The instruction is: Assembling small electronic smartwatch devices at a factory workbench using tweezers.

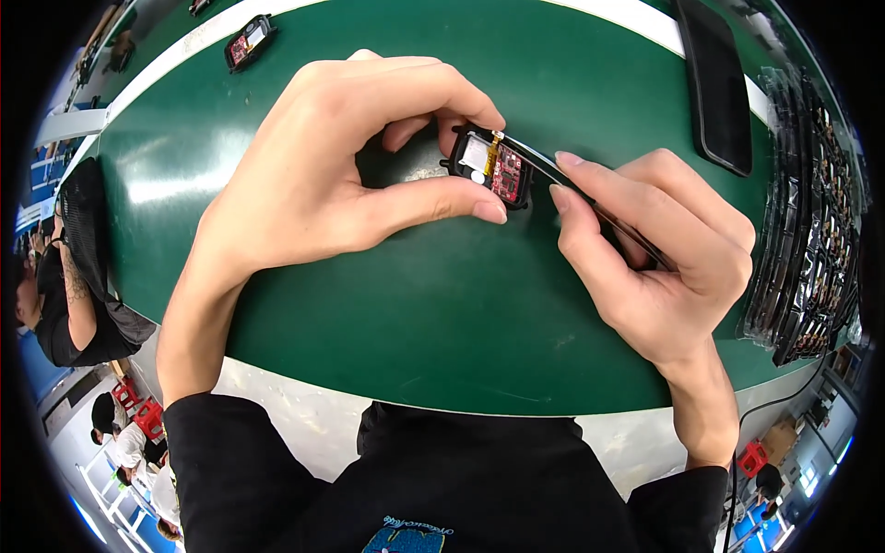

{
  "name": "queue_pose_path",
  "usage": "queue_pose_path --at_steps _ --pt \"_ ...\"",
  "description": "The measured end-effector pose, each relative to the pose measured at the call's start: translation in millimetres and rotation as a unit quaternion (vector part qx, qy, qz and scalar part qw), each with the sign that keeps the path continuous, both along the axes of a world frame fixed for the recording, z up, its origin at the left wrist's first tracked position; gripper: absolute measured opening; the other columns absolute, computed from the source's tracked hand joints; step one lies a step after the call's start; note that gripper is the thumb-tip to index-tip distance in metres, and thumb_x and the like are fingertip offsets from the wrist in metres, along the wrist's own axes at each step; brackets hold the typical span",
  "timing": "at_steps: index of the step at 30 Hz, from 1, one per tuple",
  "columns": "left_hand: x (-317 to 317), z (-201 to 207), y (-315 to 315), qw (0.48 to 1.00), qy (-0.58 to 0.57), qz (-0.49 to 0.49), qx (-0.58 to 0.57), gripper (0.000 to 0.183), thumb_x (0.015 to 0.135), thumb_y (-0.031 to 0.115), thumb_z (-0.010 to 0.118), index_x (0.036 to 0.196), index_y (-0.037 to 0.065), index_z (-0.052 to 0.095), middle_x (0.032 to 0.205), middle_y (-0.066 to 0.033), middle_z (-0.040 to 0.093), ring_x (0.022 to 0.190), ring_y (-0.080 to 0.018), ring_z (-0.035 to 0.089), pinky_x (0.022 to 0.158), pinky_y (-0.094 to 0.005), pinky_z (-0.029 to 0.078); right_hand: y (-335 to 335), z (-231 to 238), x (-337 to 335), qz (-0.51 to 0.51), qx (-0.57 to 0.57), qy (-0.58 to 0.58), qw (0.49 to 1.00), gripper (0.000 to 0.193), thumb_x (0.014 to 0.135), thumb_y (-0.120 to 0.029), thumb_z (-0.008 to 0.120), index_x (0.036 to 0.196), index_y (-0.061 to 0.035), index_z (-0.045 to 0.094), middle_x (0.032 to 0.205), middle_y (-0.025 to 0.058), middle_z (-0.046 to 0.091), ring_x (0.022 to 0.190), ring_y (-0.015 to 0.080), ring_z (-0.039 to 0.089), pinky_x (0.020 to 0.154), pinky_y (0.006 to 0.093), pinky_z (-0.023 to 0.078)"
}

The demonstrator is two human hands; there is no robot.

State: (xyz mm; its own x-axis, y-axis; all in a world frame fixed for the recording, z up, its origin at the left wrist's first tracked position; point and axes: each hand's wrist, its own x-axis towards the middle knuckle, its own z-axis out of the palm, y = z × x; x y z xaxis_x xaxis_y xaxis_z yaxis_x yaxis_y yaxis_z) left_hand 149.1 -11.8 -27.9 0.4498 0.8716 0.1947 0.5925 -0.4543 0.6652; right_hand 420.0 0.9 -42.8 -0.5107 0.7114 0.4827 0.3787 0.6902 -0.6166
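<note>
Between the thumb and fingers of my left hand (313,175) is a small black device housing (510,175), its inside facing up. A red circuit board, a silver-white block and a strip of yellow tape show in it. My right hand (659,244) pinches dark, slim tweezers (590,201). Their tips meet the housing's upper edge, near the yellow strip and my left fingertip. Whether the tips grip anything there is too small to tell.
A similar open device (248,43) lies at the upper left of the green table (396,323). A black phone (715,88) rests at the upper right. Stacked trays of small parts (797,221) stand along the right edge, with a cable below. Another person (78,286) sits at the far left.
</note>
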Motion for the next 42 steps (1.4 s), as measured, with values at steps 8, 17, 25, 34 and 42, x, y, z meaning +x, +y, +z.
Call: queue_pose_path --at_steps 8,17,25,34,42 --pt "-7 -2 5 0.999 -0.019 -0.027 -0.018 0.056 0.069 0.026 0.1 0.117 0.004 0.081 0.091 -0.002 0.071 0.073 -0.0149 0.048 0.072 -0.0318 0.04 1 3 -4 0.003 -0.018 -0.005 1.0 0.021 0.086 0.01 0.084 0.106 0.0036 0.085 0.074 0.0024 0.067 0.057 0.0049 0.051 0.051 0.0232 0.034" --pt "-16 -6 12 0.995 -0.044 -0.075 -0.054 0.062 0.07 0.032 0.1 0.12 0.0 0.081 0.103 -0.0053 0.079 0.077 -0.0142 0.049 0.072 -0.0297 0.041 2 5 3 0.018 -0.162 0.017 0.986 0.016 0.091 0.007 0.081 0.106 0.0029 0.085 0.073 0.0013 0.067 0.059 0.0033 0.051 0.053 0.0229 0.031" --pt "-15 -4 14 0.996 -0.012 -0.082 -0.039 0.059 0.071 0.033 0.099 0.119 0.003 0.082 0.105 -0.0054 0.079 0.079 -0.0152 0.054 0.072 -0.0299 0.041 3 7 2 0.02 -0.149 -0.004 0.989 0.016 0.089 0.007 0.082 0.105 0.0022 0.085 0.069 -0.0005 0.061 0.057 0.0037 0.046 0.052 0.0246 0.028" --pt "-11 -3 14 0.994 -0.008 -0.109 -0.001 0.052 0.075 0.032 0.098 0.114 0.004 0.081 0.097 -0.0051 0.077 0.079 -0.0159 0.059 0.07 -0.0304 0.041 1 5 -1 0.02 -0.15 0.006 0.988 0.018 0.087 0.008 0.083 0.104 0.0023 0.085 0.069 -0.0003 0.062 0.057 0.0037 0.048 0.052 0.024 0.029" --pt "-11 -2 14 0.995 -0.005 -0.099 -0.01 0.051 0.075 0.032 0.098 0.113 0.003 0.081 0.092 -0.0037 0.074 0.077 -0.0154 0.055 0.07 -0.0305 0.039 2 5 0 0.022 -0.146 0.001 0.989 0.017 0.087 0.009 0.083 0.103 0.0035 0.085 0.069 0.0008 0.063 0.058 0.0043 0.05 0.052 0.0234 0.031"
